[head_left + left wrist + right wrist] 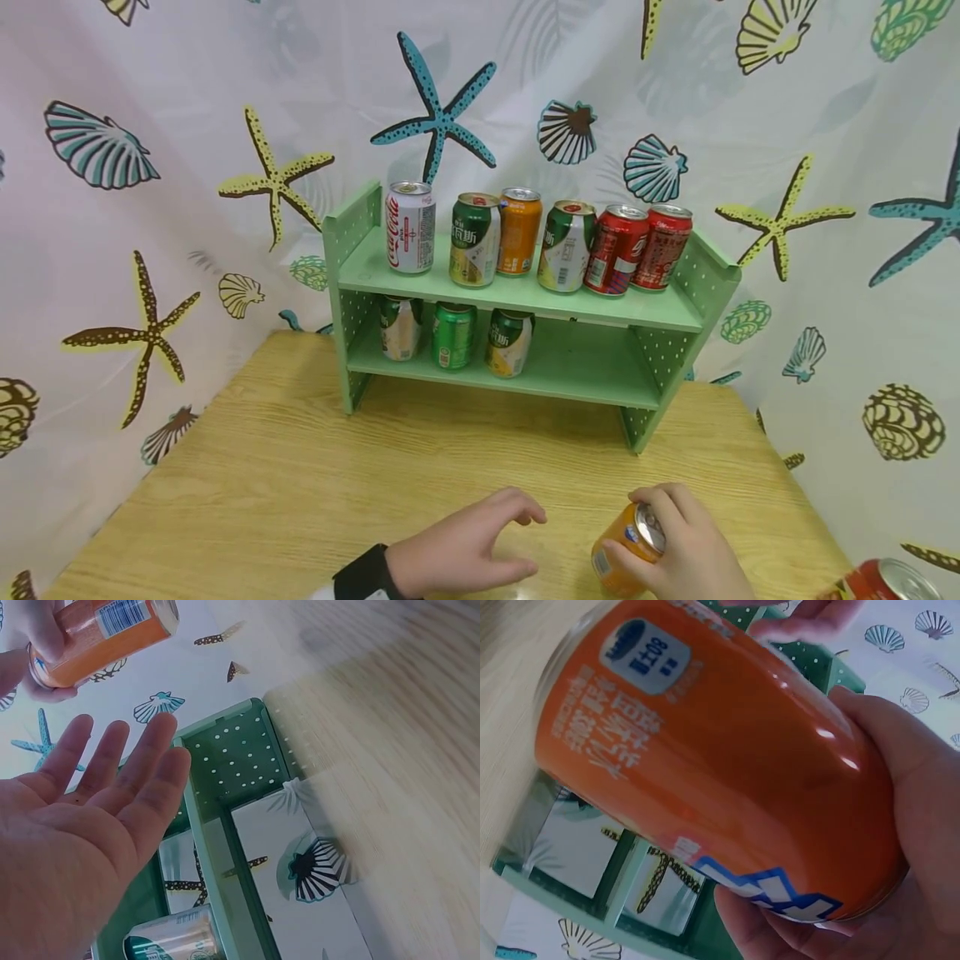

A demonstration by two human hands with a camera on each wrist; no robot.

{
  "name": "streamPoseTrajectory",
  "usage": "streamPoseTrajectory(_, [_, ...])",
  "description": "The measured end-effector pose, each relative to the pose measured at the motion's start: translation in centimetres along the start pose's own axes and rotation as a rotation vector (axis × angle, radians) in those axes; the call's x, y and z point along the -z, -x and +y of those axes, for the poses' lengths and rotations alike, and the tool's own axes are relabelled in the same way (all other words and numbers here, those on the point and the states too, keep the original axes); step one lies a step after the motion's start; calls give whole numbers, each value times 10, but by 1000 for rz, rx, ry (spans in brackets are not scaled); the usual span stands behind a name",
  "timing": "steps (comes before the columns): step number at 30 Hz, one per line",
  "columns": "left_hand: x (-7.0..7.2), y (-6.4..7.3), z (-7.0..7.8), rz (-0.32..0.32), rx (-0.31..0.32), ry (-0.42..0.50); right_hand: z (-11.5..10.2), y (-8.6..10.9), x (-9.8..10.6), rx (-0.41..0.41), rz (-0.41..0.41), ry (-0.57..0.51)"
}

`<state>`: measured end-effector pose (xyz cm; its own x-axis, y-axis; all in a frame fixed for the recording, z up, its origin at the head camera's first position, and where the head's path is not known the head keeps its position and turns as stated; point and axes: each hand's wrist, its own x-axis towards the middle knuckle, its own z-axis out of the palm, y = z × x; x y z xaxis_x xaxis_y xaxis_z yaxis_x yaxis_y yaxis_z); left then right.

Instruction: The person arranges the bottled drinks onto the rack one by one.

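My right hand grips an orange soda can near its top, the can tilted over the wooden table. In the right wrist view the orange can fills the middle, with fingers and thumb round its upper end. To the left of it, my left hand holds nothing, its fingers and thumb spread apart and pointing toward the can. The left wrist view has the left palm with its fingers extended, below the orange can.
A green two-level shelf stands at the back of the wooden table. Several cans line its top, including a white Coca-Cola can; a bright green can stands between two others below. A red can is at the lower right.
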<state>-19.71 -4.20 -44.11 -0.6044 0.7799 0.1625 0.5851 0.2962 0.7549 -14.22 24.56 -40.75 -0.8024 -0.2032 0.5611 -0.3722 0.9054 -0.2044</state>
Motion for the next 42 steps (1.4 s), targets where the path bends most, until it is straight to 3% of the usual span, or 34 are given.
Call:
streamPoseTrajectory(11, [-5, -7, 3, -1, 57, 3, -22, -8, -11, 212, 25, -65])
streamPoseTrajectory(18, [-8, -9, 1, -16, 88, 75, -35, -17, -17, 308, 6, -119])
streamPoseTrajectory(26, [-12, -8, -2, 19, 50, 75, -48, -27, -20, 396, -2, -163])
streamPoseTrajectory(31, [-13, -8, -5, 32, 41, 100, -55, -32, -21, 430, 2, -149])
streamPoseTrajectory(35, [-12, -9, -8, 30, 26, 176, -61, -36, -22, 436, -3, -148])
streamPoseTrajectory(42, [-15, -15, -8, 51, -59, 334, -69, -42, -21, 399, -57, -150])
